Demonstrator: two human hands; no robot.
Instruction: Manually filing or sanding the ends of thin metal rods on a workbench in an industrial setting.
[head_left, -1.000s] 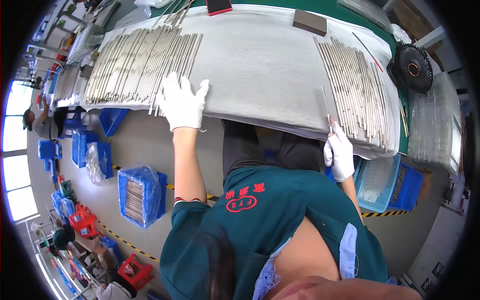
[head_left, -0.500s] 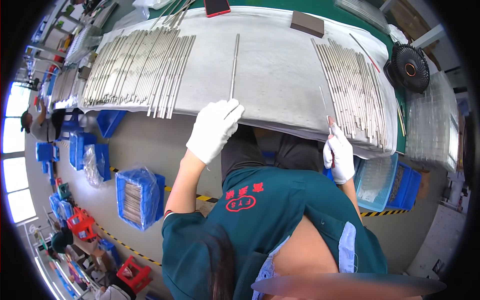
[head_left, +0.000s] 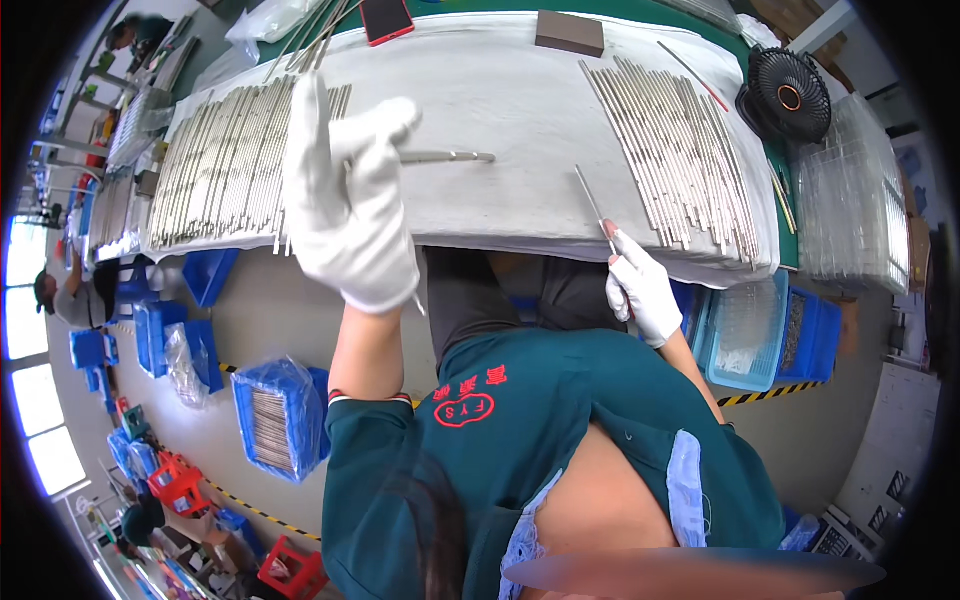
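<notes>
Currently raised over the white cloth (head_left: pixel 480 210), overlapping the left-hand row of metal rods (head_left: pixel 220 170) in view: left hand (head_left: pixel 355 215), white-gloved, fingertips spread apart. Sticking out sideways from behind that glove, a single metal rod (head_left: pixel 450 157). No telling whether gripped there or merely half hidden. Clamped in the right hand (head_left: pixel 642 295), between thumb and fingertips, a slim metal stick (head_left: pixel 590 195), slanting up and leftward over the cloth's near edge, left of the right-hand row of metal rods (head_left: pixel 690 160).

Could slip or roll, in the case of the single metal rod, if only lightly pinched by smooth glove fabric. Could push the left-hand row out of line with a low sweep of the left hand. Could nudge or scratch a neighbouring rod with a rightward swing of the slim metal stick. Could tip off the front edge if caught at the near ends, especially on the left.

Counted: two gloved hands; one single metal rod; one slim metal stick; two rows of many rods, too crowded for a sure number. Beyond: one red-rimmed phone (head_left: pixel 387 20), one brown block (head_left: pixel 568 33), one black fan (head_left: pixel 790 95), one red-ended stick (head_left: pixel 695 78), several crossing rods (head_left: pixel 315 35), number unclear. Lower down: one bag-lined blue crate (head_left: pixel 308 420), one light-blue basket (head_left: pixel 740 380), two red stools (head_left: pixel 290 572).
</notes>
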